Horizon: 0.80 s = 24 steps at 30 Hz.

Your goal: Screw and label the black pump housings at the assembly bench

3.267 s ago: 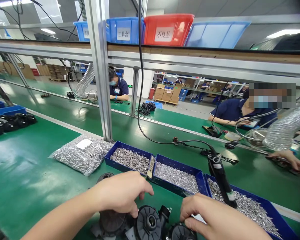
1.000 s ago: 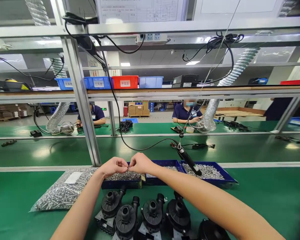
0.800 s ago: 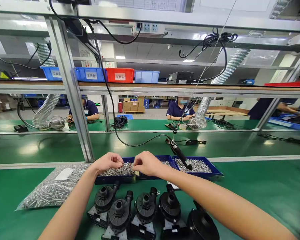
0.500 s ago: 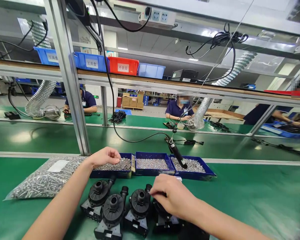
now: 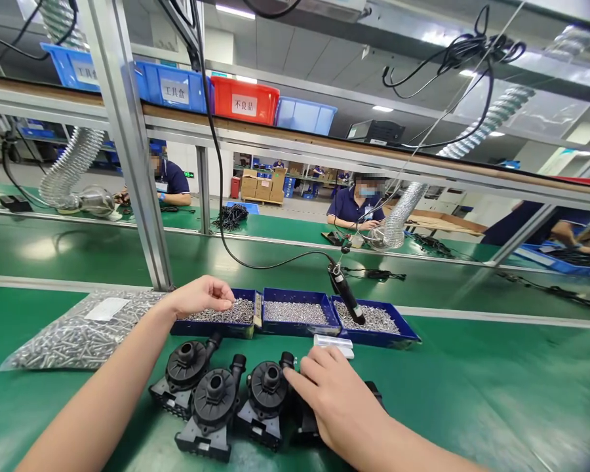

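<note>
A bag of screws [image 5: 73, 334] lies beside the left forearm. The left hand [image 5: 204, 296], fingers curled, hovers over a tray [image 5: 216, 328]; any screw in it, I cannot tell. The right hand [image 5: 337, 393], loosely bent, reaches the black pump [image 5: 269, 387] to its left; its grasp is unclear.

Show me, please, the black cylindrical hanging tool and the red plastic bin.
Black cylindrical hanging tool [image 5: 345, 289]: head view, middle of its body.
Red plastic bin [image 5: 267, 105]: head view, front wall, right of label.
</note>
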Each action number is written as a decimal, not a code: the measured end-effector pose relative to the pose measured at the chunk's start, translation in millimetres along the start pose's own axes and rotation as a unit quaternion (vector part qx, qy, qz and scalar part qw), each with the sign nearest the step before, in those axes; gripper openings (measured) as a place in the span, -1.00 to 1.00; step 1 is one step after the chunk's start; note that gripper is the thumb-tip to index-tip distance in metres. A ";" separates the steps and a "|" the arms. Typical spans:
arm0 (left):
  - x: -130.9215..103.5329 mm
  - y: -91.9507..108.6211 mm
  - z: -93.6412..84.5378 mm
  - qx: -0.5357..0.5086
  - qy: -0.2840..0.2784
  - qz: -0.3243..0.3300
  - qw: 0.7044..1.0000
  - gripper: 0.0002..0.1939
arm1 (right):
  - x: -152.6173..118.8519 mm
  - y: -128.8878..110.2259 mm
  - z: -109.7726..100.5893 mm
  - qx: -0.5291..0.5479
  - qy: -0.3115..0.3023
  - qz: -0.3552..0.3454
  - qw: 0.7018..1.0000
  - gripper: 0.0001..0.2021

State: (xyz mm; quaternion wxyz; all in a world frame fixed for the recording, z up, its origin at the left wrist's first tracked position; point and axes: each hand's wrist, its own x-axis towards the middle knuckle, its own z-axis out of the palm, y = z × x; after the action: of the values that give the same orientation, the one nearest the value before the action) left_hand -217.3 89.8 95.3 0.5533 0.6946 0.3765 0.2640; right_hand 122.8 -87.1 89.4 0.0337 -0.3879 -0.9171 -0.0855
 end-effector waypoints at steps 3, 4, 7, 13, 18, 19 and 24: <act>-0.9 2.0 0.1 0.004 -0.003 -0.004 1.000 -0.49 | -14.2 -7.2 -2.7 -0.093 0.081 -0.034 0.992 -0.70; -1.0 2.5 0.1 0.004 -0.004 -0.006 1.000 -0.49 | -18.6 -9.7 -2.8 -0.127 0.104 -0.041 0.986 -0.71; -1.0 3.3 0.1 0.000 -0.009 -0.010 1.000 -0.50 | -29.4 -14.8 0.2 -0.212 0.124 -0.042 0.969 -0.68; -1.5 4.4 3.2 -0.009 -0.011 -0.008 1.000 -0.49 | -39.9 -7.2 9.2 -0.131 0.147 -0.020 0.980 -0.71; -5.1 15.8 16.1 -0.014 -0.027 0.004 1.000 -0.52 | -29.4 3.3 16.4 0.136 0.201 -0.009 0.970 -0.71; -6.7 19.6 20.2 -0.013 -0.034 0.010 0.999 -0.53 | -25.0 4.3 18.8 0.151 0.214 -0.021 0.965 -0.73; -17.5 38.5 42.4 -0.021 -0.072 0.030 0.997 -0.61 | -5.2 6.0 27.0 0.231 0.189 0.000 0.955 -0.83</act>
State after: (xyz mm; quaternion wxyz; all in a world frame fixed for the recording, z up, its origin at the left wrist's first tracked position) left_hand -185.2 47.4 122.9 0.5851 0.7113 0.3089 0.2373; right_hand 130.8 -81.7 63.0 0.2949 -0.3468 -0.8886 0.0569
